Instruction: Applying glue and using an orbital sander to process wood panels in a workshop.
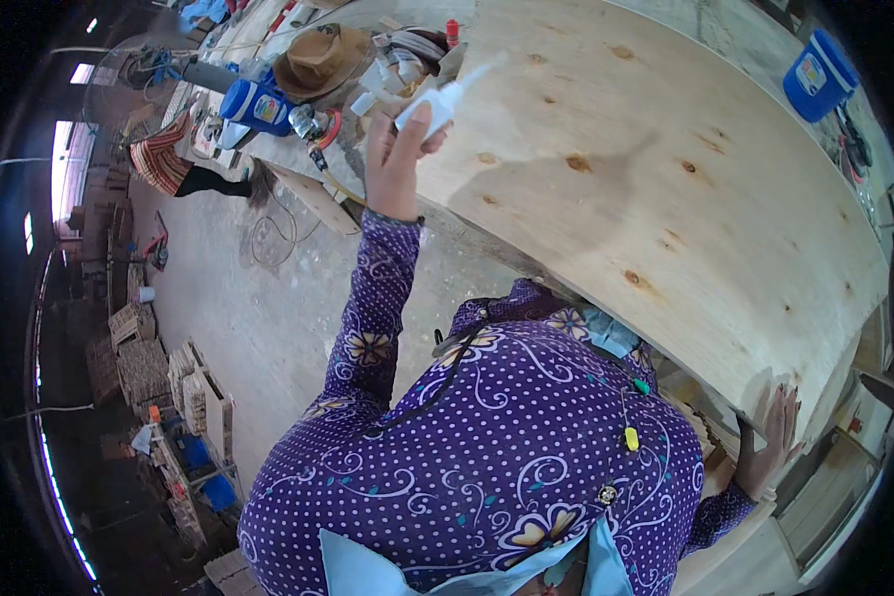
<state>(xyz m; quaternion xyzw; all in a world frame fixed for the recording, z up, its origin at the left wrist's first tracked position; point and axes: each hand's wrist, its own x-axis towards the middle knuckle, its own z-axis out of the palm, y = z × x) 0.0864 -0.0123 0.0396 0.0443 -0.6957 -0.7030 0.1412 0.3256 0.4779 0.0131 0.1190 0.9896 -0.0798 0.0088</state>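
Note:
My left hand (pixel 397 164) is raised over the left end of a large plywood panel (pixel 586 228). Its fingers are closed around a small white squeeze bottle (pixel 432 111), whose thin nozzle points up and to the right. The panel is pale, with several brown knots, and a shadow falls across its middle. At the panel's near right corner, my right hand (pixel 773 437) rests against the edge with fingers stretched out. A dark narrow shape lies beside its thumb, too unclear to name.
Beyond the left hand are a brown hat (pixel 321 62), a blue jug (pixel 256 106) and a power tool with a red guard (pixel 318 129). Another blue jug (pixel 820 75) stands far right. Another person (pixel 169 159) bends over at far left. Wood stacks (pixel 144 372) line the left floor.

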